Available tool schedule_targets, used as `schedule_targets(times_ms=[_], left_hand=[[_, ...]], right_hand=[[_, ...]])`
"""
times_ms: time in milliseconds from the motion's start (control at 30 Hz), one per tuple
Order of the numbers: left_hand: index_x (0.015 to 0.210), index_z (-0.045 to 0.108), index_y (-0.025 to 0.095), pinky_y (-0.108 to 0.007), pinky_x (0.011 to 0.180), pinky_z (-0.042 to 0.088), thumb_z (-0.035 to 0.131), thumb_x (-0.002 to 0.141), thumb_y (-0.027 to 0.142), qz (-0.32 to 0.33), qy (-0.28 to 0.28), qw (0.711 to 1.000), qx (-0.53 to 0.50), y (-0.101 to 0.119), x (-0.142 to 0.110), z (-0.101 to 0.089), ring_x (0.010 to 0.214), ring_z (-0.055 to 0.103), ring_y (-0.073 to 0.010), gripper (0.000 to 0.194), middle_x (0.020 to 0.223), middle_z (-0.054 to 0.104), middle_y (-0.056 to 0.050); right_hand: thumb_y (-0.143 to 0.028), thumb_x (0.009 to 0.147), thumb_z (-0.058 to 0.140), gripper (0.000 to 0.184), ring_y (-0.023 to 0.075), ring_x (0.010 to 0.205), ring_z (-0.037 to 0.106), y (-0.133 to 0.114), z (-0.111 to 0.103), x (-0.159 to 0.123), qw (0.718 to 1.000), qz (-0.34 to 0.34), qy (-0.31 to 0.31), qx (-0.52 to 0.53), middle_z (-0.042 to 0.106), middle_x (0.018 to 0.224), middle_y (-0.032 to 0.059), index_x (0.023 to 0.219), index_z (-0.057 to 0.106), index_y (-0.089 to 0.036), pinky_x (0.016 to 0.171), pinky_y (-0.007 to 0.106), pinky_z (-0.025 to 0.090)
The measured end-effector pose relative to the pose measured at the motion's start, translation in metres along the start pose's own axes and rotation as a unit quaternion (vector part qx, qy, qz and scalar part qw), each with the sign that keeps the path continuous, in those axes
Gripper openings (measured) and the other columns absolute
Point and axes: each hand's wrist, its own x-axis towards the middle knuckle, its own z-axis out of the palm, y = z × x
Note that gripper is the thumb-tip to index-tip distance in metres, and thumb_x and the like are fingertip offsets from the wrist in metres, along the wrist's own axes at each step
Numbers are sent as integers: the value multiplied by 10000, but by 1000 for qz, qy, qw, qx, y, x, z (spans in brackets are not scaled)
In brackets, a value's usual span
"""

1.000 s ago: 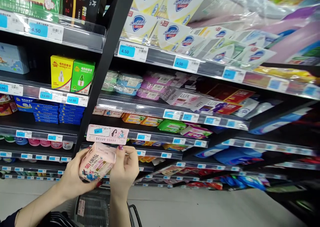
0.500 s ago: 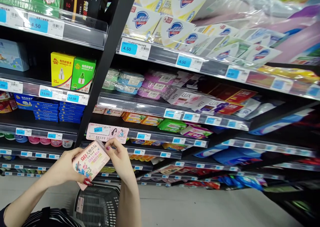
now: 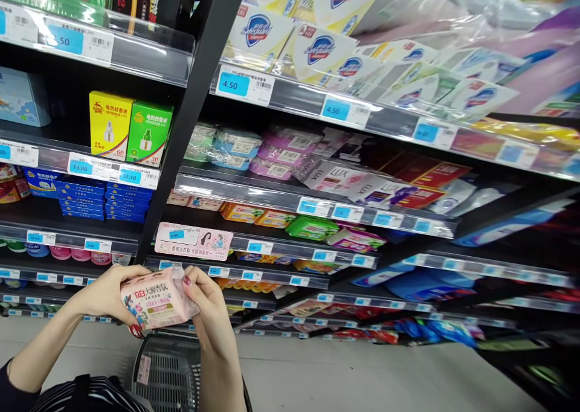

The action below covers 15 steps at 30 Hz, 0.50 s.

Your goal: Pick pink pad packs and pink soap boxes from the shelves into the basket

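Observation:
A pink wrapped pack of laundry soap with flower pictures is held up between my hands, in front of the lower shelves. My left hand grips its left end, thumb on the front face and fingers behind. At the other end, my right hand pinches the clear, crimped wrapper edge with thumb and fingers. Just above the pack, a pink price sign hangs on a shelf edge. Below the hands stands a dark shopping basket with slotted sides.
Shelves carry Safeguard soap boxes at upper right, Lux soap packs beneath, and orange soap packs lower down. Yellow and green boxes stand on the left. A black upright post divides the shelves. Grey floor lies below.
The soap pack has turned from a steep tilt to nearly level, showing its wrapped right end. My right hand has moved slightly left and down, onto that end.

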Motion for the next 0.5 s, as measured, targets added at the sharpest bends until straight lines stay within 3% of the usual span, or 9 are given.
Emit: schedule_targets(times_ms=[167, 300, 500], left_hand=[[1052, 682, 157, -295, 778, 486, 820, 515, 257, 35, -19, 999, -8, -15, 9, -2, 856, 621, -210, 563, 970, 687, -41], [979, 709, 147, -284, 733, 481, 847, 487, 269, 39, -40, 998, -24, -20, 13, 1, 808, 621, -203, 525, 919, 695, -44], [1018, 687, 150, -283, 757, 475, 866, 453, 276, 49, -34, 998, -36, -16, 17, 0, 849, 621, -210, 606, 950, 691, -40]], right_hand=[[-338, 637, 791, 342, 140, 696, 424, 7, 14, -18, 999, -4, 35, 35, 470, 761, -1, 541, 500, -185, 620, 241, 348], [-347, 698, 758, 316, 155, 734, 454, 9, 22, -30, 999, -9, 48, 14, 492, 807, 14, 557, 524, -189, 661, 261, 370], [-353, 678, 804, 333, 141, 730, 493, 13, 11, -31, 994, -12, 90, 66, 531, 802, 0, 578, 534, -185, 657, 245, 402]])
